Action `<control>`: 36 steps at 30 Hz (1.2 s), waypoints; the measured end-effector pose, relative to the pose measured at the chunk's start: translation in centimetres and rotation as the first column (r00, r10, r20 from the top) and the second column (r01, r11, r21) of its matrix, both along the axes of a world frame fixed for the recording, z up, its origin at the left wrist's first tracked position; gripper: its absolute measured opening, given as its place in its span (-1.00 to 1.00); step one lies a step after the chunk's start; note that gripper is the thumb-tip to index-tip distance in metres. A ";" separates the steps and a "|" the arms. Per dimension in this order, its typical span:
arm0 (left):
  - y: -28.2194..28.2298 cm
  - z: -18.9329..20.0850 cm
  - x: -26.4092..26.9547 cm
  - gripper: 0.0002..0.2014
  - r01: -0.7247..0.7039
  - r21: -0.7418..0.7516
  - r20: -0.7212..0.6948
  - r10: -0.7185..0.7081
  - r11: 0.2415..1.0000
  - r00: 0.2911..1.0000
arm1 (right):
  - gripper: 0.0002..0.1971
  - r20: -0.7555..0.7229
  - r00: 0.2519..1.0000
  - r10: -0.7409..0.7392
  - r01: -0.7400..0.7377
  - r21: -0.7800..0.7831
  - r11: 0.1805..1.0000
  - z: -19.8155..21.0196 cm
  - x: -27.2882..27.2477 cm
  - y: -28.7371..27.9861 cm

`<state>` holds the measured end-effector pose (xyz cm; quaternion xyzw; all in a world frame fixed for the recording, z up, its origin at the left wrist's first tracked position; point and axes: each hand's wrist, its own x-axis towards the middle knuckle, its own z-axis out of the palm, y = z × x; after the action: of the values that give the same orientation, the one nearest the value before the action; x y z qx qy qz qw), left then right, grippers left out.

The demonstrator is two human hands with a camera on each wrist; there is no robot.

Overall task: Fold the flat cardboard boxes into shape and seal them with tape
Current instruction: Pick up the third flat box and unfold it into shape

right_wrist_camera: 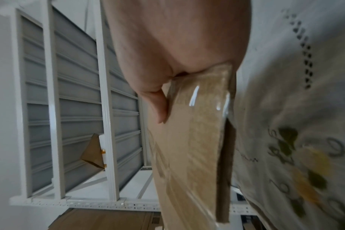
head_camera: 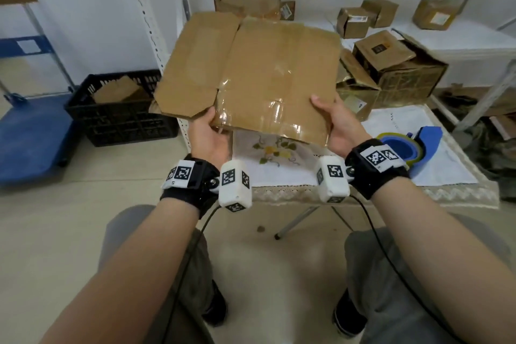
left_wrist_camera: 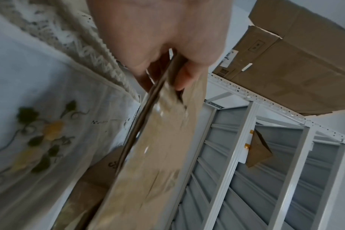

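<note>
We hold a flattened cardboard box (head_camera: 262, 75) up in the air with both hands, above the near edge of a small table (head_camera: 460, 193) draped in a white embroidered cloth (head_camera: 282, 173). The box is still flat, tilted with its far edge higher, and its open flaps spread out toward the left. Shiny strips of clear tape cross its brown face.

Our left hand (head_camera: 209, 134) grips the box's near-left corner, thumb on top and fingers curled beneath; in the left wrist view the thumb and fingers (left_wrist_camera: 185, 79) pinch the edge of the cardboard between them. Our right hand (head_camera: 336, 126) grips the near-right edge the same way, thumb pressed on the upper face and the rest of the hand underneath; the right wrist view shows the thumb (right_wrist_camera: 158, 105) lying flat against the cardboard.

On the table, just right of our right wrist, sits a blue tape dispenser (head_camera: 413, 148), apart from the box. Behind the table several assembled cardboard boxes (head_camera: 396, 64) are piled together. To the left, on the floor, stands a black plastic crate (head_camera: 122, 117) with cardboard inside, beside a blue cart (head_camera: 33, 139).
</note>
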<state>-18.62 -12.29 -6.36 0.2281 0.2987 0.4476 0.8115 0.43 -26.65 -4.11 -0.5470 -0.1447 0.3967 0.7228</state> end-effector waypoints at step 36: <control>3.0 0.1 1.1 -0.19 0.371 0.549 -0.577 0.018 0.749 0.817 | -0.38 0.445 0.875 -0.192 0.223 -0.019 0.975 -0.6 5.0 -5.2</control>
<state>-17.52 -9.29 -6.23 0.6366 0.3232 0.3545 0.6038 5.41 -31.88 -4.67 -0.6597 -0.2310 0.1876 0.6900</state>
